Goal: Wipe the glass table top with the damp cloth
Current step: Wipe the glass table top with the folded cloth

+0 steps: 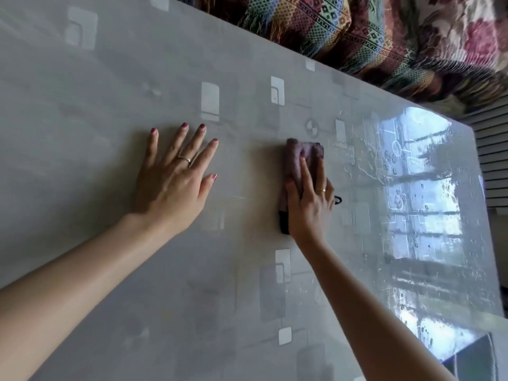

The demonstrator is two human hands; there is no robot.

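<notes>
The glass table top [110, 86] fills most of the view, grey with pale square patterns under it. A folded mauve cloth [297, 158] with a dark edge lies on the glass near the middle. My right hand [309, 204] presses flat on the cloth, fingers stretched over it. My left hand [176, 177] rests flat on the bare glass to the left of the cloth, fingers spread, holding nothing. Wet streaks and droplets [365, 166] show on the glass to the right of the cloth.
A sofa or bed covered in a patterned woven throw [384, 37] runs along the table's far edge. Bright window reflections [423, 193] cover the right part of the glass. A slatted surface [492, 160] lies past the right edge.
</notes>
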